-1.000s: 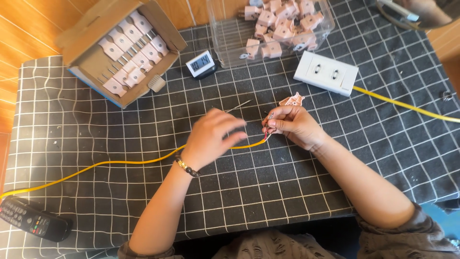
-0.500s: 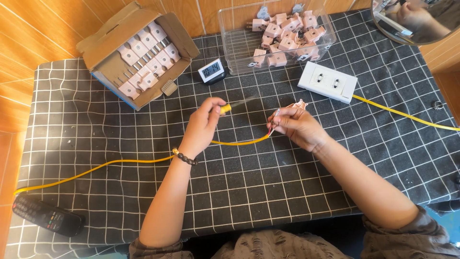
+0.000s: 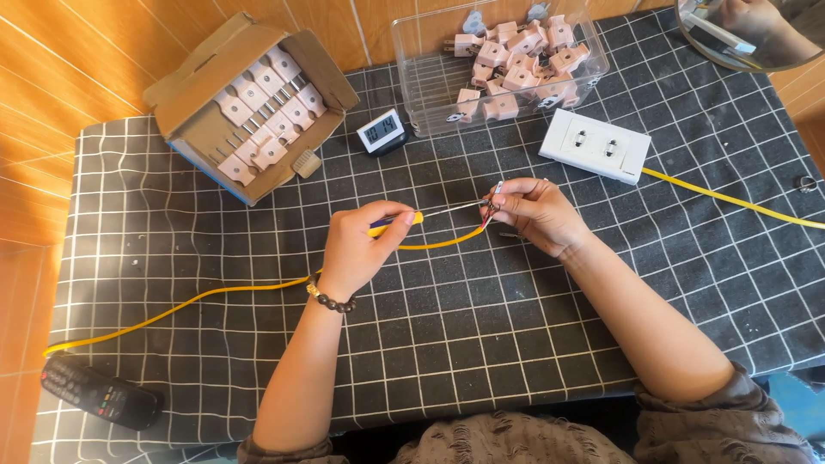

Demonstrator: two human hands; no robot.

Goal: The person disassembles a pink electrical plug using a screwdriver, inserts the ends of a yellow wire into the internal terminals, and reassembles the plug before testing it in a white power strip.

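- Two bare hands meet over the middle of the checked table mat (image 3: 215,344), a little toward its far edge, with only the screwdriver's shaft bridging the gap between them.
- Left hand (image 3: 361,245) is closed around the yellow-handled screwdriver (image 3: 404,221); its thin metal shaft runs rightward and slightly away from the person, tip ending at the right hand's fingertips.
- Right hand (image 3: 537,215) pinches the stripped end of the yellow cable (image 3: 172,308) between thumb and fingers, together with a small metal part too small to identify; red and dark wire ends show there.
- Long axes nearly line up: the screwdriver lies almost left-to-right, and the cable curves just below it, from the pinch under the left hand and out to the mat's near left corner.
- Right hand is the one on the wire end; the left hand sits one shaft-length off to its left.
- Beyond the right hand, near the far right of the mat, lies a white socket block (image 3: 595,145) with a second yellow lead running off the right edge.
- At the far edge stand a clear plastic tub (image 3: 421,77) of pink plugs, a small digital clock (image 3: 381,131), and an open cardboard box (image 3: 185,107) of pale plugs in rows.
- One black remote control (image 3: 101,393) rests at the near left corner, well apart from both hands.
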